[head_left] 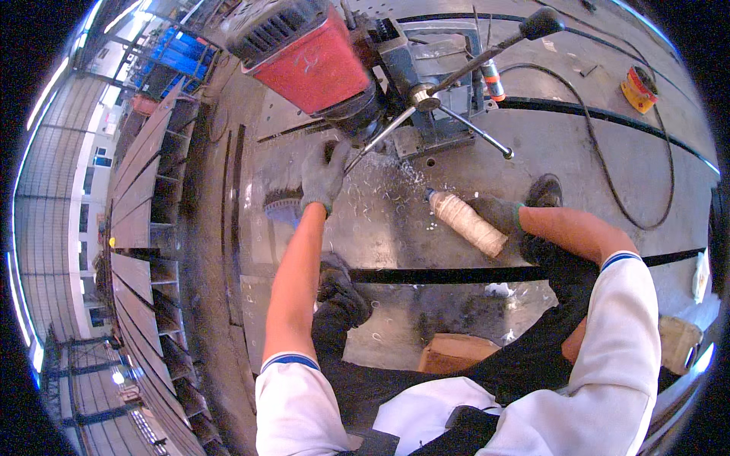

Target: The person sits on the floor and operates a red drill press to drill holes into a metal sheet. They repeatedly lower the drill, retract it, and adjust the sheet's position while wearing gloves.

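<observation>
A magnetic drill with a red motor housing [308, 68] stands on a large steel plate [380, 235]. Three spokes reach out from its feed handle [424, 97]. My left hand [323, 175], in a grey glove, is closed at the end of the lower-left spoke, beside the chuck; its fingertips are partly hidden. In my gloved right hand [494, 213] lies a dirty whitish plastic bottle [465, 220], tilted with its narrow tip toward the drill. Metal chips and wet spots [407, 176] lie between tip and drill. The drill's cutting end is hidden.
A brush with bluish bristles [283, 207] lies by my left wrist. A black cable [601, 152] curves across the plate at right, near a yellow-orange container [639, 90]. An orange-and-white tube [493, 80] stands behind the drill. A brown box [456, 353] sits between my legs.
</observation>
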`<control>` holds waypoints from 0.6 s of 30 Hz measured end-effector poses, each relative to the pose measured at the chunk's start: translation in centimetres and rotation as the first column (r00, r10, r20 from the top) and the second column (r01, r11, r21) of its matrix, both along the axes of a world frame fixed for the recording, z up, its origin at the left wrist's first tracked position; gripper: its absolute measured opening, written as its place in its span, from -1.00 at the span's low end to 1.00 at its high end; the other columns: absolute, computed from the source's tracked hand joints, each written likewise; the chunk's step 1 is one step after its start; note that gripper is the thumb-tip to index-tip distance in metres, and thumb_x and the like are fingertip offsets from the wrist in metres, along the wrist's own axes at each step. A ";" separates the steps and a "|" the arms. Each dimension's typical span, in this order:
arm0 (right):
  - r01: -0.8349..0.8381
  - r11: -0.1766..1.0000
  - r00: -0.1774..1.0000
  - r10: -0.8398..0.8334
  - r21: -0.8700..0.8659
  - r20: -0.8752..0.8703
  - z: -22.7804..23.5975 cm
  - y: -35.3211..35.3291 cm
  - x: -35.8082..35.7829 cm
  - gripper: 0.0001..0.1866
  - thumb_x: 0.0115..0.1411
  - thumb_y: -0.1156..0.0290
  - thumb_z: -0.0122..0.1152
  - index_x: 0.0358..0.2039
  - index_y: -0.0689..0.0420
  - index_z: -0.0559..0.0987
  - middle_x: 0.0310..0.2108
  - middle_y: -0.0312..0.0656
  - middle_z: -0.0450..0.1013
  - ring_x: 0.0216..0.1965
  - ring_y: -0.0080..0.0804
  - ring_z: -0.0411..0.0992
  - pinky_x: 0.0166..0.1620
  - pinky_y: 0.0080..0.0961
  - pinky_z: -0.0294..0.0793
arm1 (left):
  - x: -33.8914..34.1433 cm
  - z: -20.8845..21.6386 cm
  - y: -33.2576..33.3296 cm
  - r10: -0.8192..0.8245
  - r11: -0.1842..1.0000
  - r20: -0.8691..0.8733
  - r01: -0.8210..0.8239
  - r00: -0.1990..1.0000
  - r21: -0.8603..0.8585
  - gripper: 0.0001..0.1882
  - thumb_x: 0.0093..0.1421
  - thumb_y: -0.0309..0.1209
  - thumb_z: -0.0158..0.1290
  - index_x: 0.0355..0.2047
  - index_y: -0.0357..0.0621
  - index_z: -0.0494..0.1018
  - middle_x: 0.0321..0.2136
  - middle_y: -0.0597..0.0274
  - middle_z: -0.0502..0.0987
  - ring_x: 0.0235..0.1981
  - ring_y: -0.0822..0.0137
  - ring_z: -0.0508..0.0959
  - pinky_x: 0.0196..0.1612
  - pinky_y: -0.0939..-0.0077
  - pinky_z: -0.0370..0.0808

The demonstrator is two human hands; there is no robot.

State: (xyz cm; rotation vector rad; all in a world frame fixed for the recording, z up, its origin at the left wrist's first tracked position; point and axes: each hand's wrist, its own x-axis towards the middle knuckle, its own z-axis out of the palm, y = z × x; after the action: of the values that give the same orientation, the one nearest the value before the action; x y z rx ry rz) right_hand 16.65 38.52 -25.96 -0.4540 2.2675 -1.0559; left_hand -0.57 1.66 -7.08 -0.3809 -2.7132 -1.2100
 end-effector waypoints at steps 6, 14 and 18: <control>0.010 1.000 1.000 -0.010 0.010 -0.013 0.4 -0.2 -0.2 -0.62 0.38 0.32 0.10 0.16 0.12 0.54 0.07 -0.03 0.57 0.07 -0.17 0.53 0.15 -0.24 0.48 | 0.7 1.1 1.0 0.045 0.998 0.047 -0.043 0.998 -0.041 -0.50 0.27 -0.03 0.17 -0.13 -0.31 0.60 -0.20 -0.13 0.68 -0.15 0.05 0.66 -0.03 0.23 0.51; 0.039 0.999 0.999 -0.039 0.014 -0.006 1.0 -0.3 0.1 -0.61 0.38 0.32 0.11 0.17 0.12 0.54 0.07 -0.02 0.57 0.08 -0.16 0.54 0.15 -0.23 0.48 | -0.1 0.1 0.6 0.016 1.000 0.088 -0.013 0.996 -0.028 -0.52 0.31 -0.08 0.16 -0.02 -0.27 0.59 -0.09 -0.03 0.67 -0.05 0.09 0.64 0.07 0.27 0.50; 0.071 0.997 0.997 -0.071 0.008 0.038 1.5 -0.6 0.1 -0.61 0.37 0.32 0.11 0.17 0.12 0.54 0.07 -0.01 0.57 0.08 -0.15 0.54 0.15 -0.23 0.48 | 0.0 -0.1 0.4 0.043 0.999 0.048 -0.042 0.998 -0.016 -0.51 0.29 -0.07 0.17 -0.10 -0.32 0.61 -0.17 -0.13 0.68 -0.11 0.04 0.67 -0.01 0.24 0.51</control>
State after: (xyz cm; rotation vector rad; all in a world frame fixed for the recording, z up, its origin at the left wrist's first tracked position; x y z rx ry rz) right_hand 16.70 37.96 -24.48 -0.3500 2.2669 -1.0828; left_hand -0.52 2.08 -7.14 -0.2981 -2.7583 -1.2037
